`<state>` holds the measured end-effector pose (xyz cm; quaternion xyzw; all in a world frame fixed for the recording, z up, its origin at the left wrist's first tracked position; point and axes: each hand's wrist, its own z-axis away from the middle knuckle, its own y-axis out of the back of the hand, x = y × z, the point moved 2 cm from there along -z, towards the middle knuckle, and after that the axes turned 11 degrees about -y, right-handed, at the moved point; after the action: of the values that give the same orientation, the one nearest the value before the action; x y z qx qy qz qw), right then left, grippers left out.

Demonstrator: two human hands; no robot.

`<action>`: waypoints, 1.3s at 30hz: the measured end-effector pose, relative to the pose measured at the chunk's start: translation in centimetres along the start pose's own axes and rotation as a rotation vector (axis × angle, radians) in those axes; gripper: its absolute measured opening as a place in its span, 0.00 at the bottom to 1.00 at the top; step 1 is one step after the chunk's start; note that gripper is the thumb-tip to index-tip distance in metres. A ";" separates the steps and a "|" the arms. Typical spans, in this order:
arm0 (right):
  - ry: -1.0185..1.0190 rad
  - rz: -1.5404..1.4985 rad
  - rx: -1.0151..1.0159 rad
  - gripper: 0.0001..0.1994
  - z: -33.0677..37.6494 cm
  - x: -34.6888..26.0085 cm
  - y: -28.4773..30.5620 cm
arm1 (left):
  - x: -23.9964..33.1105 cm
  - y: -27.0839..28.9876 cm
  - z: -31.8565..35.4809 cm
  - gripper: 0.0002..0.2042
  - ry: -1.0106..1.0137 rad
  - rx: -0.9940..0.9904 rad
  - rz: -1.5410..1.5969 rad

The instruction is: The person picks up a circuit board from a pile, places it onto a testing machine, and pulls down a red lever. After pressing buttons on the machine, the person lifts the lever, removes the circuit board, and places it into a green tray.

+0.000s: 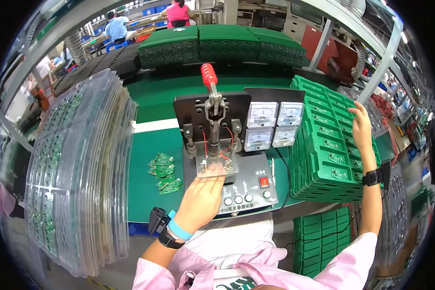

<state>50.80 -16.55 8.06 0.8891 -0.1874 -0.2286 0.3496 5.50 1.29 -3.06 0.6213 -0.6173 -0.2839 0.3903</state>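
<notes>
My left hand (201, 198) reaches into a bench test fixture (216, 125), fingers stretched out and fingertips at the clear plate (221, 162); whether a board lies beneath them is hidden. Above the plate stands a toggle clamp with a red handle (209, 75). My right hand (361, 126) is at the right edge of the top green tray (319, 150), fingers spread and loosely bent, with nothing visible in them. Small circuit boards (331, 144) sit in that tray's compartments. To the left of the fixture, several loose green circuit boards (162, 166) lie in a small heap.
A tall stack of clear plastic trays (77, 174) stands left. Analog meters (261, 115) and a red switch (263, 182) belong to the fixture. Stacked green trays (227, 44) line the back. Another green tray (322, 237) sits low at right. Other people (117, 28) work beyond.
</notes>
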 end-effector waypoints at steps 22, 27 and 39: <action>0.393 -0.826 -0.115 0.23 19.9 -25.6 -5.6 | 1.5 -1.1 7.7 0.26 0.418 0.497 0.359; 0.463 -0.335 0.053 0.23 27.6 -23.6 -9.5 | 0.4 -1.9 5.9 0.23 0.486 0.569 0.454; 0.451 -0.158 0.260 0.20 29.8 -23.3 -13.0 | 0.1 -2.2 5.8 0.25 0.397 0.675 0.493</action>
<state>17.83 -12.15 -14.11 0.9668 -0.0625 -0.0258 0.2465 1.89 0.23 -7.97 0.5907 -0.7178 0.1590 0.3327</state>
